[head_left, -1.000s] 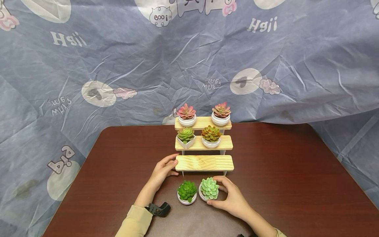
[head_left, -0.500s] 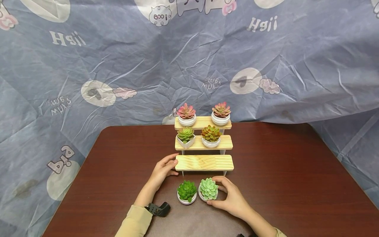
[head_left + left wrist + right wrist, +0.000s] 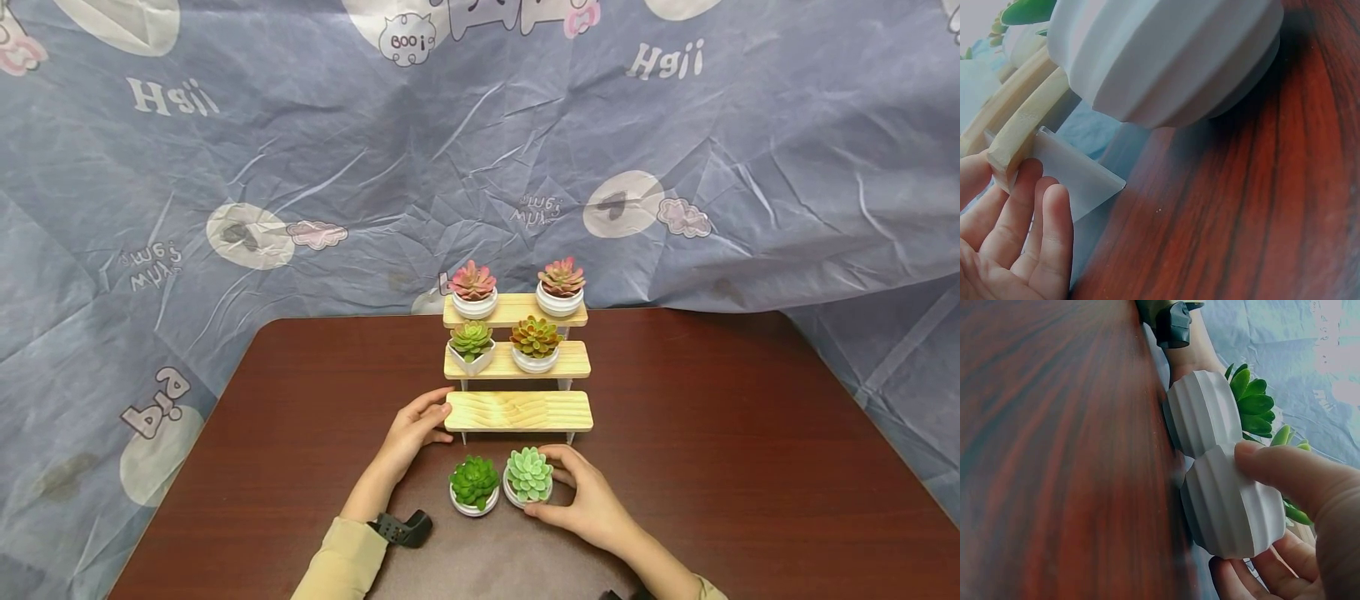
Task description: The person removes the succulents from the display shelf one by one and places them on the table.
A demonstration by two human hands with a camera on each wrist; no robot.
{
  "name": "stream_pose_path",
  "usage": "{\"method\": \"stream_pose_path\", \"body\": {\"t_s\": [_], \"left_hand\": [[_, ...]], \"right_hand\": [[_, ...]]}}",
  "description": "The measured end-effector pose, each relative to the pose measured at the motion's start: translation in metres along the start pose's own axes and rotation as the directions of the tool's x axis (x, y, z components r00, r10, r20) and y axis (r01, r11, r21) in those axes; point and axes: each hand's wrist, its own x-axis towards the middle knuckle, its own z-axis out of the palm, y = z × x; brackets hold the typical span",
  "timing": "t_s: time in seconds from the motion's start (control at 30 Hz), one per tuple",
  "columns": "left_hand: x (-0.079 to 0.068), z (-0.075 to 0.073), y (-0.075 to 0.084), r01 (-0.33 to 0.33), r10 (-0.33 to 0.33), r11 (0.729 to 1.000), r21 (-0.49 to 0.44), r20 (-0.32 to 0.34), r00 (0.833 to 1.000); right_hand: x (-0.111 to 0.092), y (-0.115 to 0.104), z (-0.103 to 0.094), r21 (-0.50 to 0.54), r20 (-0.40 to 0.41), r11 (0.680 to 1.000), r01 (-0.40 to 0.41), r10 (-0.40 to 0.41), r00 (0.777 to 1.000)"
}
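My left hand grips the left end of the lowest plank of a three-tier wooden plant stand; in the left wrist view, fingers curl under the plank's end. Thumb and fingers of my right hand hold the white ribbed pot of a pale green succulent, upright in front of the stand. Just left of it stands a dark green succulent in a similar white pot. The two pots appear to touch in the right wrist view.
Two pink succulents in white pots stand on the top tier. On the middle tier are a light green succulent in an angular pot and an orange-green one. A patterned blue cloth hangs behind the brown table.
The pale green succulent has shifted very slightly to the left within my right hand. My left hand stays on the plank's end.
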Motion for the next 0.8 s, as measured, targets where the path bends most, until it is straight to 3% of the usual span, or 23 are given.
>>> {"method": "stream_pose_path", "body": {"t_s": [0.07, 0.23, 0.37, 0.57, 0.8], "left_hand": [[0.000, 0.000, 0.000, -0.001, 0.001, 1.000, 0.005, 0.000, 1.000], [-0.006, 0.005, 0.017, 0.004, -0.004, 1.000, 0.015, 0.012, 1.000], [-0.009, 0.008, 0.025, 0.016, -0.016, 1.000, 0.015, 0.014, 1.000], [-0.004, 0.003, 0.011, 0.009, -0.009, 1.000, -0.001, 0.012, 1.000], [0.000, 0.000, 0.000, -0.009, 0.009, 1.000, 0.005, -0.002, 1.000]], "right_hand": [[0.000, 0.001, 0.000, -0.002, -0.003, 1.000, -0.001, 0.001, 1.000], [0.000, 0.001, 0.000, 0.002, -0.009, 1.000, -0.006, 0.006, 1.000], [0.001, -0.010, -0.001, -0.011, -0.003, 1.000, -0.027, 0.027, 1.000], [0.004, -0.032, -0.005, -0.030, -0.008, 0.999, -0.010, 0.010, 1.000], [0.003, -0.011, -0.003, -0.031, -0.021, 1.000, 0.001, -0.002, 1.000]]}}
